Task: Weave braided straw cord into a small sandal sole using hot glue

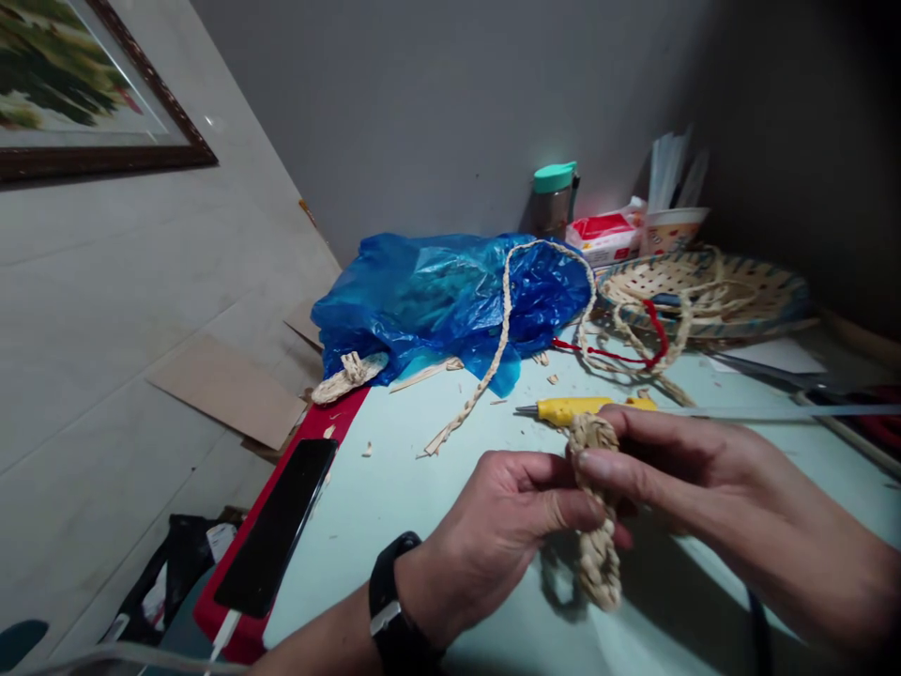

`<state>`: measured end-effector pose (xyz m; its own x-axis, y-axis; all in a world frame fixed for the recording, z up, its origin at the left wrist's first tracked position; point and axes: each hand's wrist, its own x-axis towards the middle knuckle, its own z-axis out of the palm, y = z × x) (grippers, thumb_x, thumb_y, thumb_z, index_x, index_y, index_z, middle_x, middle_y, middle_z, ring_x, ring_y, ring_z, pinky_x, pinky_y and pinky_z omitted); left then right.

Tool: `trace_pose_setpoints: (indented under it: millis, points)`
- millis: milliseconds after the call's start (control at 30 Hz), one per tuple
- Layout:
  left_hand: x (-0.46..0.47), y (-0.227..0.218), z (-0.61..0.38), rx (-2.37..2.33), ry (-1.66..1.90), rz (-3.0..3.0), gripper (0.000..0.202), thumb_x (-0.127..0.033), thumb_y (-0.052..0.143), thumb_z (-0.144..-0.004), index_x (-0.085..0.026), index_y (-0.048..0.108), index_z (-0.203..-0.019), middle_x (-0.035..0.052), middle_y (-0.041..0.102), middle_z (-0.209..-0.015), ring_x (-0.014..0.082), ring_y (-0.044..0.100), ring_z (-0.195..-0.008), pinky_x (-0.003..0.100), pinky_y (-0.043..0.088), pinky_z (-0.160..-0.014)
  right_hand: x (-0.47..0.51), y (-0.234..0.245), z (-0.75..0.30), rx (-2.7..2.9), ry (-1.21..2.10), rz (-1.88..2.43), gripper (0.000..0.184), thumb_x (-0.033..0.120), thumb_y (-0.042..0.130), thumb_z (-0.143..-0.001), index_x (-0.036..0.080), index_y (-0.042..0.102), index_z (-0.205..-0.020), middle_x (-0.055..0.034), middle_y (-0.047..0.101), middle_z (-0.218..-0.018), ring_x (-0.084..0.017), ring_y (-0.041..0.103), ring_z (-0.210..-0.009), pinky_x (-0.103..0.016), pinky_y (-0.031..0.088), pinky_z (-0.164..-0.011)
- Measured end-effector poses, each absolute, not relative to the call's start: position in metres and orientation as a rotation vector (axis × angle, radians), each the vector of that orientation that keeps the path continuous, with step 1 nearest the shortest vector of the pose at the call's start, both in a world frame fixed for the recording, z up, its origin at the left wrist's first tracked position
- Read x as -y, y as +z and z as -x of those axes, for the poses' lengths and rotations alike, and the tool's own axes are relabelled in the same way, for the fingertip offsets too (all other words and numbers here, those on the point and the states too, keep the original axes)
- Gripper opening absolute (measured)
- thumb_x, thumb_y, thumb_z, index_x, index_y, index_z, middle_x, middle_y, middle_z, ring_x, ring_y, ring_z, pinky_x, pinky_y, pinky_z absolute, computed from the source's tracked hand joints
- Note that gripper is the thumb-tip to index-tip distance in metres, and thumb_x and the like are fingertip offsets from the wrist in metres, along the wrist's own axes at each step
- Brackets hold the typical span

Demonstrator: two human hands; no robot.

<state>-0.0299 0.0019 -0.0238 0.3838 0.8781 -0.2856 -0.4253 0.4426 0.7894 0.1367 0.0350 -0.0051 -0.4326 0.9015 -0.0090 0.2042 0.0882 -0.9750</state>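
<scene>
Looks like a corner of somebody's home turned into a small straw-weaving spot, not a proper workshop. There's a framed landscape painting (77, 84) at the upper left above pale tiles. Everyday stuff sits at the back of the pale green table (394, 507): a flask with a teal lid (553, 197), a pack of tissues (605, 235) and a paper cup (672, 228).

The craft side is all over. A braided straw piece (598, 535) is held over the table, and a long straw braid (493, 357) trails across a blue plastic bag (436, 296). A woven basket tray (774, 286) has more cord in it. A yellow-handled tool (570, 409) and straw scraps (367, 449) lie on the tabletop. Cardboard pieces (229, 390) lie on the floor, and a smartphone (278, 526) is at the table's left edge.
</scene>
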Motion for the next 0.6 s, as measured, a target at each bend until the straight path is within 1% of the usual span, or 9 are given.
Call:
trace_pose_setpoints:
  millis: [67,133,200,267,333,400,500,533,600]
  points:
    - [-0.001,-0.025,0.029,-0.766,0.906,-0.644,0.025,-0.022,0.085,-0.067,-0.008,0.077,-0.086,0.0062,0.071,-0.069,0.0133,0.062,-0.063,0.025,0.048,-0.065,-0.037,-0.010,-0.137,1.677,1.491,1.078,0.048,0.066,0.068,-0.081,0.020,0.063,-0.066,-0.0008,0.058,-0.065,-0.018,0.052,-0.063,-0.025,0.041,-0.056]
    - [-0.001,-0.026,0.028,-0.741,0.890,-0.622,0.026,-0.025,0.085,-0.068,-0.008,0.076,-0.086,0.0065,0.071,-0.071,0.0132,0.062,-0.062,0.025,0.048,-0.064,-0.039,-0.014,-0.137,1.598,1.569,1.066,0.043,0.060,0.074,-0.079,0.020,0.063,-0.068,-0.0006,0.059,-0.068,-0.017,0.052,-0.064,-0.024,0.043,-0.058]
    - [-0.002,-0.025,0.028,-0.698,0.897,-0.646,0.027,-0.034,0.081,-0.076,-0.008,0.076,-0.086,0.0082,0.071,-0.076,0.0141,0.064,-0.066,0.027,0.049,-0.070,-0.041,-0.018,-0.138,1.497,1.622,1.076,0.039,0.056,0.077,-0.078,0.020,0.063,-0.069,-0.0004,0.059,-0.067,-0.016,0.052,-0.060,-0.023,0.043,-0.055]
    - [-0.001,-0.023,0.029,-0.645,0.952,-0.701,0.035,-0.042,0.069,-0.088,-0.008,0.077,-0.093,0.0105,0.071,-0.083,0.0161,0.065,-0.076,0.029,0.048,-0.079,-0.042,-0.019,-0.139,1.426,1.632,1.111,0.041,0.058,0.077,-0.078,0.020,0.063,-0.070,-0.0008,0.057,-0.063,-0.016,0.052,-0.056,-0.023,0.043,-0.052]
    - [0.000,-0.018,0.031,-0.641,1.001,-0.783,0.038,-0.044,0.061,-0.094,-0.010,0.077,-0.101,0.0106,0.071,-0.088,0.0161,0.062,-0.081,0.029,0.045,-0.084,-0.043,-0.019,-0.139,1.386,1.564,1.169,0.044,0.062,0.079,-0.075,0.020,0.063,-0.071,-0.0015,0.058,-0.064,-0.017,0.052,-0.056,-0.021,0.042,-0.049]
    - [0.001,-0.013,0.033,-0.724,0.970,-0.879,0.032,-0.039,0.067,-0.090,-0.010,0.078,-0.098,0.0082,0.070,-0.085,0.0146,0.058,-0.077,0.028,0.043,-0.082,-0.044,-0.018,-0.138,1.374,1.487,1.188,0.047,0.063,0.082,-0.070,0.021,0.062,-0.070,-0.0019,0.059,-0.067,-0.016,0.052,-0.057,-0.020,0.042,-0.048]
    - [0.002,-0.010,0.034,-0.820,0.890,-0.898,0.021,-0.031,0.074,-0.083,-0.010,0.080,-0.086,0.0063,0.068,-0.080,0.0124,0.054,-0.072,0.025,0.041,-0.077,-0.042,-0.016,-0.136,1.339,1.507,1.198,0.044,0.059,0.085,-0.069,0.021,0.063,-0.072,-0.0020,0.061,-0.071,-0.016,0.052,-0.059,-0.019,0.043,-0.049]
    - [0.001,-0.011,0.033,-0.800,0.890,-0.847,0.021,-0.031,0.075,-0.082,-0.010,0.079,-0.085,0.0066,0.069,-0.080,0.0121,0.054,-0.070,0.025,0.042,-0.076,-0.040,-0.016,-0.136,1.312,1.531,1.210,0.043,0.059,0.085,-0.068,0.022,0.064,-0.073,-0.0019,0.061,-0.070,-0.016,0.052,-0.060,-0.019,0.043,-0.049]
    - [-0.001,-0.017,0.032,-0.722,0.894,-0.733,0.026,-0.036,0.078,-0.078,-0.010,0.078,-0.081,0.0080,0.070,-0.079,0.0128,0.056,-0.068,0.026,0.043,-0.074,-0.036,-0.016,-0.138,1.260,1.581,1.251,0.043,0.062,0.083,-0.070,0.023,0.067,-0.077,-0.0020,0.060,-0.070,-0.016,0.052,-0.059,-0.019,0.044,-0.049]
